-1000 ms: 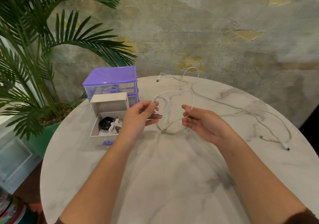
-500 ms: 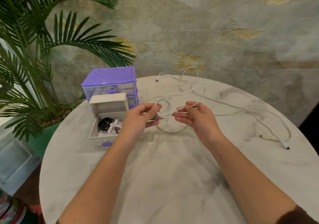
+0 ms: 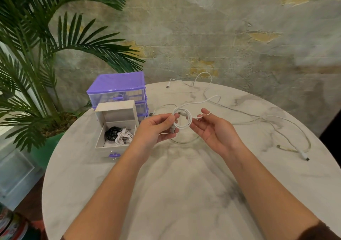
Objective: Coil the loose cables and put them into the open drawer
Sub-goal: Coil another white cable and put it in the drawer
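Left hand: the left hand pinches a small white coil between thumb and fingers, holding the loops together above the tabletop.
Right hand: the right hand is palm up, fingers loosely curled; its fingertips pinch the loose part of the same white cable, just beside the coil.
Cable tail: past the right fingertips the cable runs away across the tabletop to a plug at the far edge.
Other cable: a second loose cable lies well off to the right of the right hand, not coiled yet.
Drawer: the open drawer sits just left of the left hand, with a black bundle and a white bundle already inside.
What could go wrong: if the left fingers loosen, the loops may spring open. The long tail may snag on the other cable where they lie near each other and drag it. A hard pull could twist the coil.
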The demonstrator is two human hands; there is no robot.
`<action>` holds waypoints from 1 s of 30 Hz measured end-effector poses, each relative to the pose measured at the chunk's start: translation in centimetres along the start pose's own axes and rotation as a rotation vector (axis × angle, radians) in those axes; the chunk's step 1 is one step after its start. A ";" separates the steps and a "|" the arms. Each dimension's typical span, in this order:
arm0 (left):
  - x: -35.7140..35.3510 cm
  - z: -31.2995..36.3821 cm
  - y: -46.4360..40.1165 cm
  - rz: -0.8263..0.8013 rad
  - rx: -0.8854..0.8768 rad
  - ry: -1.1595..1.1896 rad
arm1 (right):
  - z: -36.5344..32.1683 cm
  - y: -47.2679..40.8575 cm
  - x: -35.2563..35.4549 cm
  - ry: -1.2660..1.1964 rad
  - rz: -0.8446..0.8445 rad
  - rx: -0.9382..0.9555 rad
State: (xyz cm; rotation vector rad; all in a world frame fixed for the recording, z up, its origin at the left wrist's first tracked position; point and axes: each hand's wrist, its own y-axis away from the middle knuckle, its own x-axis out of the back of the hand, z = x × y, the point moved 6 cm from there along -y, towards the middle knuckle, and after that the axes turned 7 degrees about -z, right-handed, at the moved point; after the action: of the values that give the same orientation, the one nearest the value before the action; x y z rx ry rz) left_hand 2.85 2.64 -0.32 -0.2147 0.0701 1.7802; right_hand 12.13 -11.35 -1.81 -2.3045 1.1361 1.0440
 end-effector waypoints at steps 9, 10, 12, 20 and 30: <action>-0.9 -0.5 0.0 -0.007 0.024 -0.036 | 0.1 0.1 -0.5 0.005 -0.039 -0.039; -1.0 -0.5 0.0 -0.002 0.021 -0.045 | 0.2 0.1 -0.6 0.012 -0.055 -0.045; -0.9 -0.5 0.0 0.027 0.009 -0.055 | 0.3 0.2 -1.2 0.022 -0.106 -0.068; -0.5 -0.2 -0.1 0.100 -0.042 -0.156 | 1.1 0.9 -2.7 0.217 -0.214 -0.083; -0.1 -0.2 -0.3 0.146 -0.076 -0.130 | 1.5 0.9 -2.5 0.378 -0.145 -0.106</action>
State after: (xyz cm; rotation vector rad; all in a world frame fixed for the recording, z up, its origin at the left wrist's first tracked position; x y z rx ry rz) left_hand 3.20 2.54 -0.48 -0.1505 -0.0768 1.9402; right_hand 9.69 -9.67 -0.90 -2.7020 1.0430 0.6462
